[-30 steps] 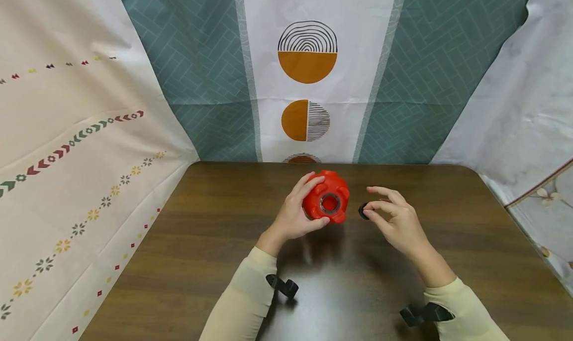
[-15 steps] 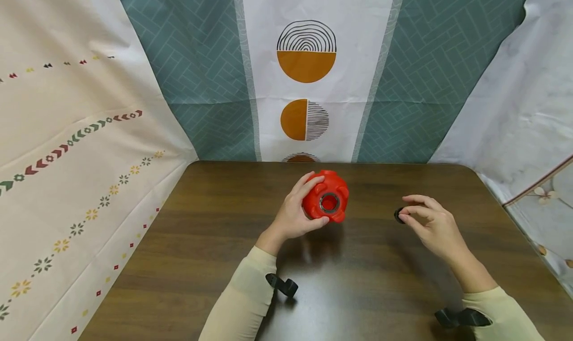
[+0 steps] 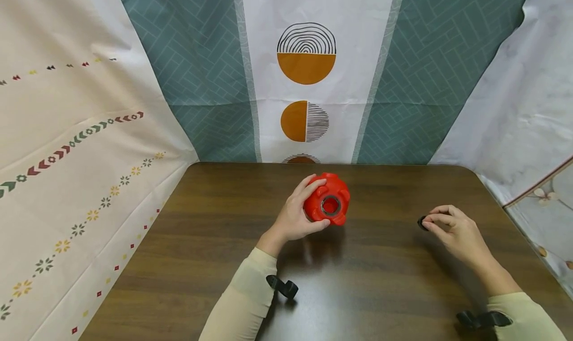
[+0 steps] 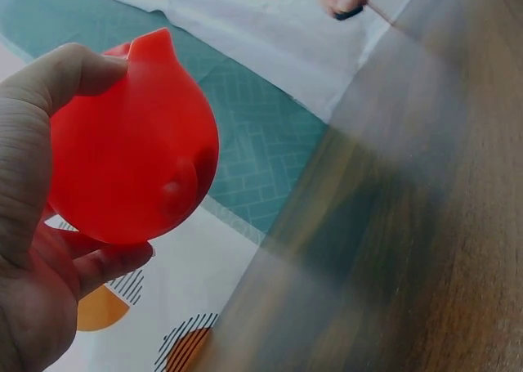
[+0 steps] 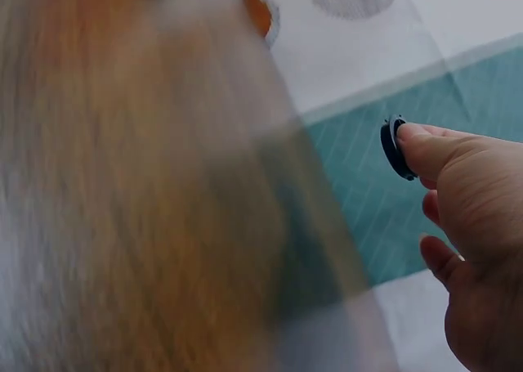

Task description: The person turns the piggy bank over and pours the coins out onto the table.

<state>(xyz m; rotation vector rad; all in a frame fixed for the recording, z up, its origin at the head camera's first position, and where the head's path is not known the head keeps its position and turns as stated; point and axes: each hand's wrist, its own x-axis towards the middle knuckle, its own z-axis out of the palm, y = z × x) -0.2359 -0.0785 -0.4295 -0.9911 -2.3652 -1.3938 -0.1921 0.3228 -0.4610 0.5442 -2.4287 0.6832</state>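
My left hand [image 3: 296, 215] grips a red piggy bank [image 3: 333, 187] above the table, its underside turned up toward the head camera. Stubby feet surround a round, dark-rimmed opening [image 3: 331, 205], which is uncovered. In the left wrist view the smooth red side of the piggy bank [image 4: 135, 155] shows, with the thumb near a pointed part at its top. Off to the right, my right hand [image 3: 458, 235] pinches a small black round plug [image 3: 422, 223] between thumb and fingers. The right wrist view shows this plug [image 5: 394, 151] edge-on at the fingertips.
Beneath both hands lies a dark brown wooden table [image 3: 210, 261]. A green and white patterned cloth [image 3: 206, 72] hangs behind its far edge. Pale cloths hang at the left [image 3: 89, 181] and right [image 3: 510, 107]. Each forearm wears a black wrist mount.
My right hand has moved away to the right and slightly nearer, still pinching the black plug. The left hand keeps the piggy bank in nearly the same place.
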